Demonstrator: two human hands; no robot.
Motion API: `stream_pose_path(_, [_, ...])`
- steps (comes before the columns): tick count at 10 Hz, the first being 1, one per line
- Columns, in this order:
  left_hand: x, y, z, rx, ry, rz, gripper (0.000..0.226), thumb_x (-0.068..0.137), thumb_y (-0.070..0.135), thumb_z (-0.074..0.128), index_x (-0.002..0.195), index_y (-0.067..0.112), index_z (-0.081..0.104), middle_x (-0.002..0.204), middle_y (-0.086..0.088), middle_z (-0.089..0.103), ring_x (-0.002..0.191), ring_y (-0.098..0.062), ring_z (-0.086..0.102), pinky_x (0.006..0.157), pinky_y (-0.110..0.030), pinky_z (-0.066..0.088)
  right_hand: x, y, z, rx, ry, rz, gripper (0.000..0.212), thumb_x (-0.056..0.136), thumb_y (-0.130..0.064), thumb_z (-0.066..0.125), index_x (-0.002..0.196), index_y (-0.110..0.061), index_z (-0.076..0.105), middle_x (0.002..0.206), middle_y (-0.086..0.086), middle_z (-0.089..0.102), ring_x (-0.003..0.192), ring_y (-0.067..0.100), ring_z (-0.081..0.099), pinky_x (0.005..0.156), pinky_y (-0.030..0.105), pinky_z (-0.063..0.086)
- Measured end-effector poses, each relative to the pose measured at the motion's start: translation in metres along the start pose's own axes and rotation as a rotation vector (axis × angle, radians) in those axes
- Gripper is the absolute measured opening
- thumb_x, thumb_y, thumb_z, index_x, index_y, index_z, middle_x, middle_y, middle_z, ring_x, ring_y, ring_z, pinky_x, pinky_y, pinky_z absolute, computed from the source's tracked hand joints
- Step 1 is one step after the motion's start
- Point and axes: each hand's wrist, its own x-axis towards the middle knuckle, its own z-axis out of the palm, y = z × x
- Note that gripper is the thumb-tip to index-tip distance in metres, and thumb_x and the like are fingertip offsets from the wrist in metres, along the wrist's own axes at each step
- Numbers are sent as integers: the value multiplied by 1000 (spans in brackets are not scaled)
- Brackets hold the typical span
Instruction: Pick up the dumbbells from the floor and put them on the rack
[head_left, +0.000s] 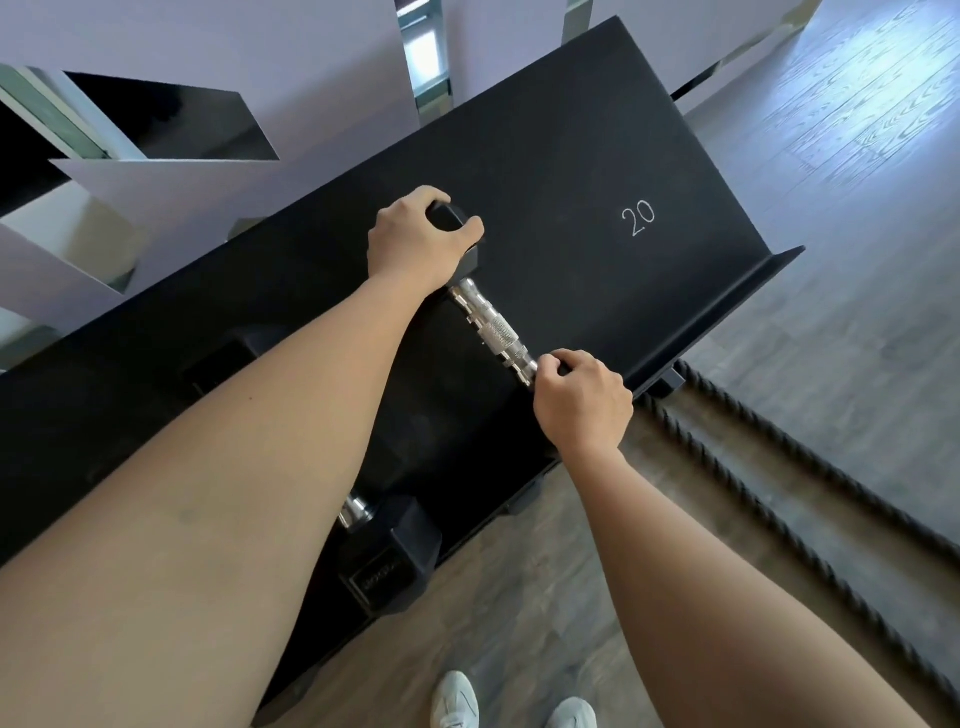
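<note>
Down by the bottom edge I see my two white shoes (511, 701) on the wood floor (857, 260). A little farther up, a second dumbbell (384, 561) sits on the low shelf of the black rack (571, 156). My left arm hides most of it, so I see only one black end and a bit of shiny bar. To my right, two thick dark ropes (779, 499) lie on the floor beside the rack.

Next comes my right hand (582, 402). Its grip is curled tight around the near end of the dumbbell (491, 332) I am holding. That black end is hidden under my fingers, just at the front lip of the top shelf.

The shiny bar runs away from me, up across the shelf. At the far end is my left hand (415, 239). Its grip is wrapped over the top of the other black end, with fingers and thumb pressed on it.

Farther right on the shelf, a white "20" (638, 215) is painted. Behind the rack stands a pale wall (208, 41).
</note>
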Motion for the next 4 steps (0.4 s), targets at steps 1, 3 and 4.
stream_pose_path(1, [-3,0,-2,13,-30,15,55,90,53,60,135,22,54,138,-5,55,125,-24,50,91,-34,44,1,3,2,-3,4,-8,34,84,-36,43,83,-33,77,74,-9,58,69,20,50,62,31,30])
stream_pose_path(3, [-33,-3,-35,47,-219,33,63,98,37,57,154,24,31,158,-4,34,142,-25,34,109,-41,36,-1,-8,-20,14,-263,57,38,90,-40,46,117,-32,71,118,-3,71,101,23,61,80,33,46])
stream_pose_path(4, [-58,-5,-64,-53,-122,-17,57,98,37,57,150,25,39,150,-3,47,137,-25,42,107,-41,38,-12,-26,-45,113,-334,45,48,94,-42,52,137,-24,60,134,2,66,110,16,62,88,27,43])
